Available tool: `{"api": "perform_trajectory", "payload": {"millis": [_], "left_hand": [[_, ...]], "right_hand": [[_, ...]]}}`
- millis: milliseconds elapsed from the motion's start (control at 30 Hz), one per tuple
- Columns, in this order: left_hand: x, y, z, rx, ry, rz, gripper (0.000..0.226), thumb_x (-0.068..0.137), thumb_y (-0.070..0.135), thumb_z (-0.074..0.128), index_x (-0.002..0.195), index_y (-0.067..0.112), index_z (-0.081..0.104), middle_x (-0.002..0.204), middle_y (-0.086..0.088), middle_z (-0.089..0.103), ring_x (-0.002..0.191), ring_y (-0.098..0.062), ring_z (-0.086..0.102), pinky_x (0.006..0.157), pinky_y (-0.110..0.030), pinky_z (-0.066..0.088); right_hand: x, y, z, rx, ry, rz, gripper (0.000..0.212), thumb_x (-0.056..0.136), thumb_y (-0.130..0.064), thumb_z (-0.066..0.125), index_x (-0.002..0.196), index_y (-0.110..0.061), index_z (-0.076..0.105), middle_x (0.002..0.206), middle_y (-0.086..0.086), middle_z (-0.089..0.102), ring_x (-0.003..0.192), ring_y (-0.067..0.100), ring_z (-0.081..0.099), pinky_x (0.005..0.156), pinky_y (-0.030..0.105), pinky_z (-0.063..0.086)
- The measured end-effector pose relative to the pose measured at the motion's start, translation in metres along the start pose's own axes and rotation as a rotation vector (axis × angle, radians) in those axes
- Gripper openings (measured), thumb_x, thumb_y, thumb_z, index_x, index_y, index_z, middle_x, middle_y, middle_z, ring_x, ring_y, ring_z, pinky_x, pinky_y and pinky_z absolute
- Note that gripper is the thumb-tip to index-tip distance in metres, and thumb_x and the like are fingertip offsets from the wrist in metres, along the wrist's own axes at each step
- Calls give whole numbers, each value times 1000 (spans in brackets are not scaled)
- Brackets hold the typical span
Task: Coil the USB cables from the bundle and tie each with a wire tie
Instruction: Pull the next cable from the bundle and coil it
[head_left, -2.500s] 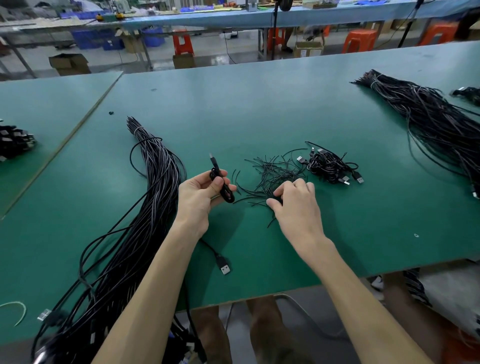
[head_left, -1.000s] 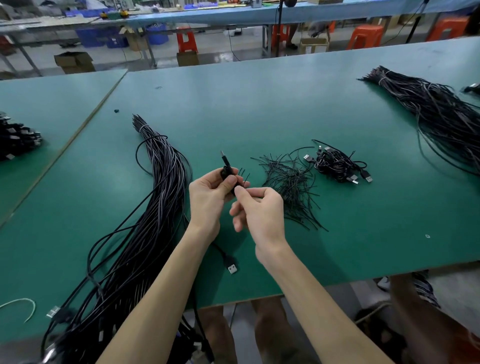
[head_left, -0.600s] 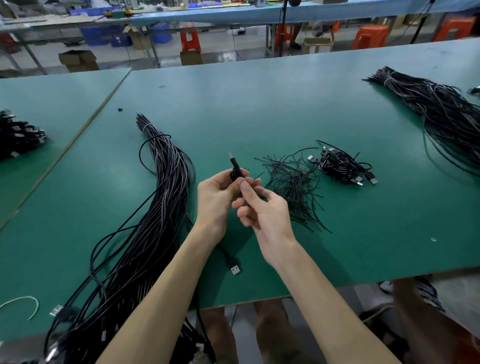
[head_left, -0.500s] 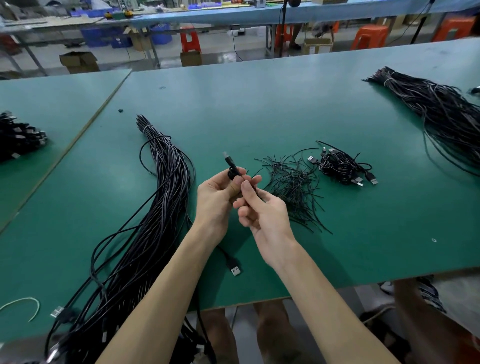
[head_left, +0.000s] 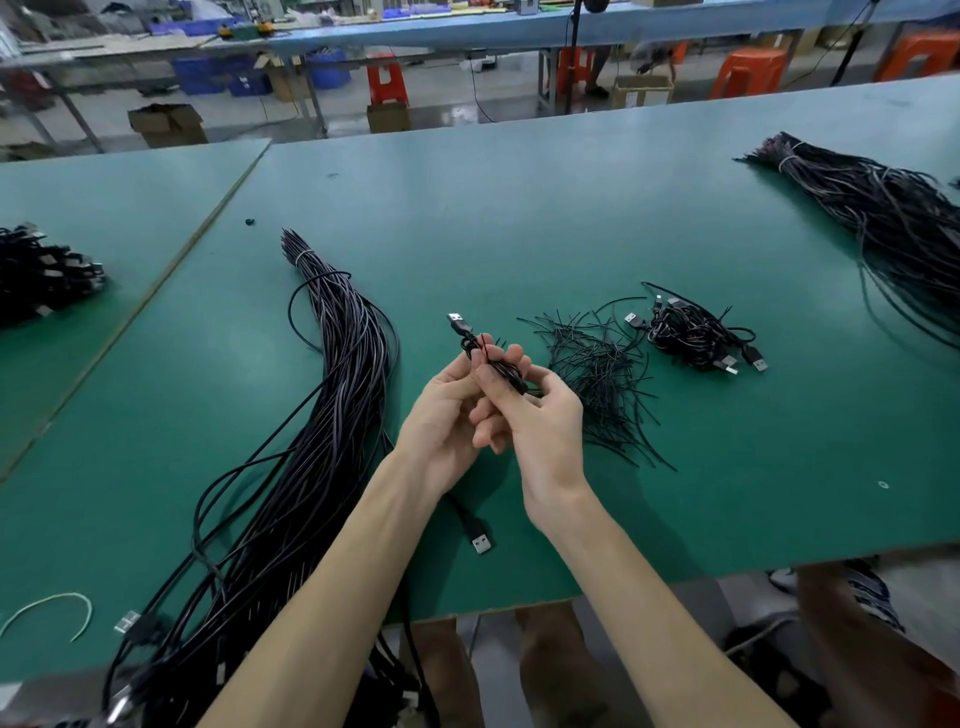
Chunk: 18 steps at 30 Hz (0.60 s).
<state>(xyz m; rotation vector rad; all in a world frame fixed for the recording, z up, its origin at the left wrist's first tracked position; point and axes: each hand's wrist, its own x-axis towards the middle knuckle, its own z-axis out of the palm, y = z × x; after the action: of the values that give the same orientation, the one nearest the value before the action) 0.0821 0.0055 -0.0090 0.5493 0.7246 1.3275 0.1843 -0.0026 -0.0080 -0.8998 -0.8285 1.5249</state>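
Gripping a small coiled cable (head_left: 470, 347) between curled fingers and thumb, the left hand (head_left: 441, 415) holds it raised above the green surface (head_left: 519, 234), close in front of the person. The right hand (head_left: 540, 426) meets it from the other side, thumb and forefinger pinching the same coil, the other fingers curled underneath. A USB plug (head_left: 457, 323) sticks up and away from the top of the coil. A thin black strand (head_left: 485, 342) stands up beside it; whether that is a wire tie I cannot tell. Below the left wrist a second plug (head_left: 481, 542) lies on the surface.

Just right of the hands lies a loose heap of wire ties (head_left: 597, 374), and just beyond it a small pile of coils (head_left: 696, 338) with plugs poking out. To the left a long bundle (head_left: 337, 389) of black cables, bound near its far tip by a pale band (head_left: 304, 255), runs down the surface and over its near edge. Another bundle (head_left: 893, 218) lies well apart at the far right. On the neighbouring surface at left sits a dark heap of cables (head_left: 41, 275), and a pale curved tie (head_left: 52, 603) lies near the near-left corner
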Motion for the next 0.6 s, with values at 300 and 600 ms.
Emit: {"api": "perform_trajectory", "payload": {"millis": [300, 600], "left_hand": [[1, 1, -2, 4, 5, 7, 28, 102, 12, 54, 89, 21, 77, 71, -6, 58, 29, -7, 39, 33, -20, 37], [-3, -3, 8, 42, 34, 167, 12, 92, 18, 65, 87, 15, 75, 95, -12, 76, 30, -5, 39, 28, -15, 36]], "right_hand": [[-3, -2, -5, 43, -75, -20, 38, 89, -20, 80, 117, -4, 59, 71, 11, 69, 49, 16, 57, 50, 24, 38], [-9, 7, -1, -84, -23, -126, 18, 105, -20, 59, 120, -11, 61, 64, 8, 67, 37, 19, 51, 41, 22, 43]]}}
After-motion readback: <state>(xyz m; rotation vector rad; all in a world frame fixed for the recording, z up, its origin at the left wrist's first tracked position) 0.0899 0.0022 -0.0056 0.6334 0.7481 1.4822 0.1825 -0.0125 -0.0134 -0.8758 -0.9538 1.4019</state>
